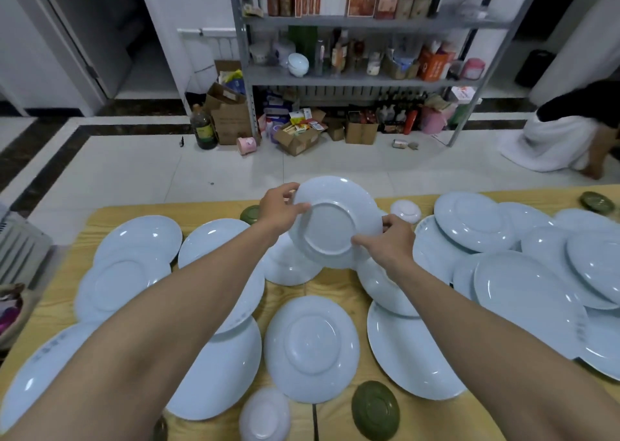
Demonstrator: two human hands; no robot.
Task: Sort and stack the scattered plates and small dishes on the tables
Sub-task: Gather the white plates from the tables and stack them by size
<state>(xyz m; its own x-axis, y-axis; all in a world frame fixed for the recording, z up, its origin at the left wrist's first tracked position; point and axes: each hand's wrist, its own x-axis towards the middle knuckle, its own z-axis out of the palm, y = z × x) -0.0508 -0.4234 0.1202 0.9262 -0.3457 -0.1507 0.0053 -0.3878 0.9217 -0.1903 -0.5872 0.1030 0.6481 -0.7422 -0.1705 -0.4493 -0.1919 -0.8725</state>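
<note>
Both hands hold one pale blue plate [335, 220] tilted up above the table, its underside and foot ring facing me. My left hand [280, 207] grips its left rim, thumb on the underside. My right hand [385, 239] pinches its lower right rim. Several more pale blue plates lie scattered on the wooden table [335, 286], some face up, some upside down like the one [312, 348] near me. Small dishes sit among them: a green one [375, 410] and a white one [265, 417] at the front, a white one [406, 210] at the back.
Overlapping plates crowd the right side [530, 293] and left side [134, 259] of the table. Beyond the table lies tiled floor, then a metal shelf [355, 74] with boxes and bottles. A person crouches at the far right [570, 131]. A white heater [20, 249] stands at left.
</note>
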